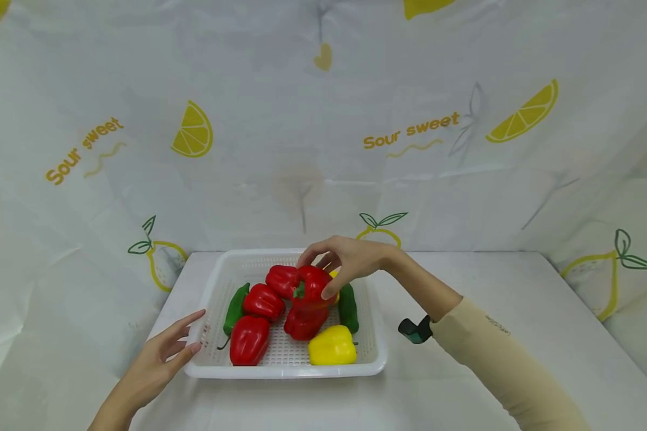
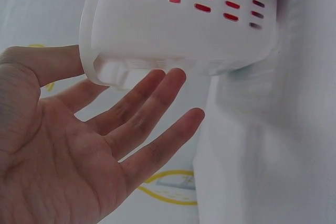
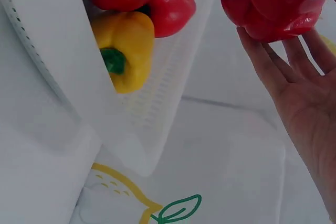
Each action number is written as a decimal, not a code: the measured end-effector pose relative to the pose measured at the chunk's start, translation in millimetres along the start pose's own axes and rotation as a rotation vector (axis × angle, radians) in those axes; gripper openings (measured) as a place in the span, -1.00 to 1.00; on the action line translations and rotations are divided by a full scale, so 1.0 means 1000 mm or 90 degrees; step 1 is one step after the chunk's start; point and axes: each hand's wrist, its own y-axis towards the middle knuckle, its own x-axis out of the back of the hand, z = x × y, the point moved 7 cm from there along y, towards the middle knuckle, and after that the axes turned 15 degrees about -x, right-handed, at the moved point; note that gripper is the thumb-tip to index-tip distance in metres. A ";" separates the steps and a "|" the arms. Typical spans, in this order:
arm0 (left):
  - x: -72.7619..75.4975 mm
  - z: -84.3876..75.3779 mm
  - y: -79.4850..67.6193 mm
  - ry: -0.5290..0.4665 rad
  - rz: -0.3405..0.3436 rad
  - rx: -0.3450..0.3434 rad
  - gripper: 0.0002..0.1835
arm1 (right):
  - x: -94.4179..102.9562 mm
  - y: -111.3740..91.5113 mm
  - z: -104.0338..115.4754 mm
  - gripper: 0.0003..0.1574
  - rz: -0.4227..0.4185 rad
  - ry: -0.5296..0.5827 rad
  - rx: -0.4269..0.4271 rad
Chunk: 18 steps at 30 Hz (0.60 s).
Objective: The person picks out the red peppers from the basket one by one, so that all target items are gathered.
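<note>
My right hand (image 1: 350, 258) grips a red bell pepper (image 1: 314, 282) with a green stem, held above the white plastic basket (image 1: 286, 373). In the right wrist view, the fingers curve round this red pepper's underside, above the basket's rim. At the basket's left side, my left hand (image 1: 153, 362) touches the rim with fingers mostly straight. The left wrist view has the thumb at the rim and the other fingers spread beside the perforated wall. Below the held pepper lies another red bell pepper (image 1: 304, 323), partly hidden.
More red bell peppers (image 1: 250, 341) fill the basket's left part, beside a long green pepper (image 1: 236, 308). A yellow bell pepper (image 1: 332, 346) lies front right, and another green pepper (image 1: 348, 308) along the right wall. A lemon-printed sheet (image 1: 280, 120) hangs behind the white table (image 1: 463, 359).
</note>
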 end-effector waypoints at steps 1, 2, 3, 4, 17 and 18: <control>0.000 0.000 0.000 0.000 0.000 0.001 -0.34 | 0.003 -0.004 0.002 -0.24 -0.005 0.017 0.006; 0.000 0.000 0.000 -0.002 0.000 0.000 -0.34 | 0.006 -0.008 0.004 -0.24 -0.012 0.030 0.012; 0.000 0.000 0.000 -0.004 0.000 0.001 -0.34 | 0.008 -0.012 0.006 -0.25 -0.017 0.040 0.019; 0.000 0.000 0.000 -0.006 0.000 0.001 -0.34 | 0.010 -0.015 0.007 -0.26 -0.021 0.050 0.023; 0.000 0.001 0.000 -0.014 0.000 0.019 -0.34 | 0.032 -0.062 0.008 -0.17 -0.143 0.110 0.055; 0.000 0.001 -0.001 -0.013 0.000 0.020 -0.34 | 0.033 -0.066 0.007 -0.16 -0.147 0.120 0.062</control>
